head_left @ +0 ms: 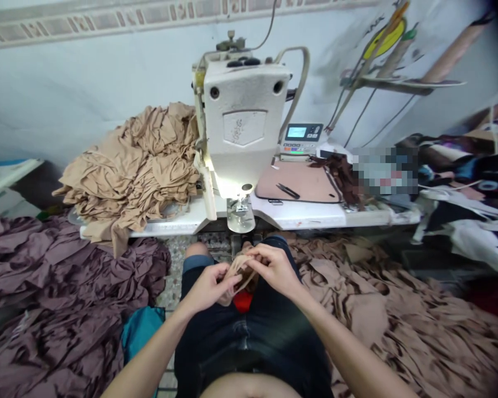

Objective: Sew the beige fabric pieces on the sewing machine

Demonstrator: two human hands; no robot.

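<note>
Both the left hand [209, 287] and right hand [276, 268] pinch a tan cloth scrap [240, 272]. Keeping its edges taut seems wise.

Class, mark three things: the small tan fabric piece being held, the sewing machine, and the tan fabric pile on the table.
tan fabric piece [241, 271], head view, its visible middle fold.
sewing machine [243, 130], head view, front face plate.
tan fabric pile [136, 166], head view, centre of heap.

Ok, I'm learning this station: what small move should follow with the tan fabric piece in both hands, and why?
Probably raise the small tan fabric piece to the presser foot of the white sewing machine: left hand and right hand pinch it over the lap, and the lit foot looks bare.
</note>
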